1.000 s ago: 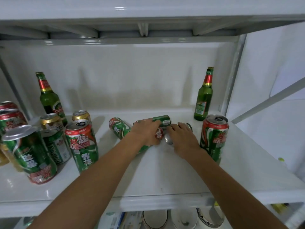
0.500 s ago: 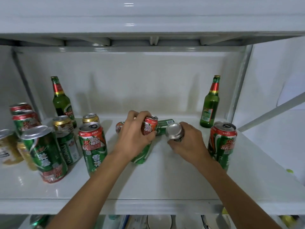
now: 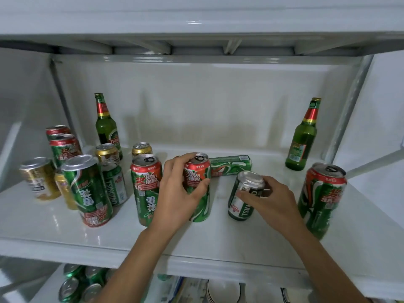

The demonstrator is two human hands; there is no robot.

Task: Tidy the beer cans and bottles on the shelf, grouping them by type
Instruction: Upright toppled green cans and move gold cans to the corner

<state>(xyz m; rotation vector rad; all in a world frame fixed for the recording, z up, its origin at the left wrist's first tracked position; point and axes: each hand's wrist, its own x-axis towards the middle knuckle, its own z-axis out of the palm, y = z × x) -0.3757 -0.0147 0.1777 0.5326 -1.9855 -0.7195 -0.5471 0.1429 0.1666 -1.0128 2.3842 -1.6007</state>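
Observation:
My left hand (image 3: pixel 178 193) grips a red-and-green beer can (image 3: pixel 200 186) standing upright mid-shelf, next to a matching can (image 3: pixel 146 186). My right hand (image 3: pixel 271 200) holds a green Tsingtao can (image 3: pixel 243 197) upright, a little to the right. A green can (image 3: pixel 230 165) lies on its side behind both. Another red-and-green can (image 3: pixel 321 197) stands at the right. Two green bottles stand at the back, one on the left (image 3: pixel 107 125) and one on the right (image 3: pixel 303 136). A cluster of green, red and gold cans (image 3: pixel 87 189) fills the left of the shelf.
The white shelf (image 3: pixel 218 237) has an upper shelf close overhead (image 3: pixel 196 18) and metal posts at the back corners. Below the front edge, more green cans (image 3: pixel 76 285) and stacked white bowls (image 3: pixel 223 291) sit on a lower level.
Both cans that lay on their sides have been lifted and now stand upright in my hands. The left one moved beside the standing red-and-green can.

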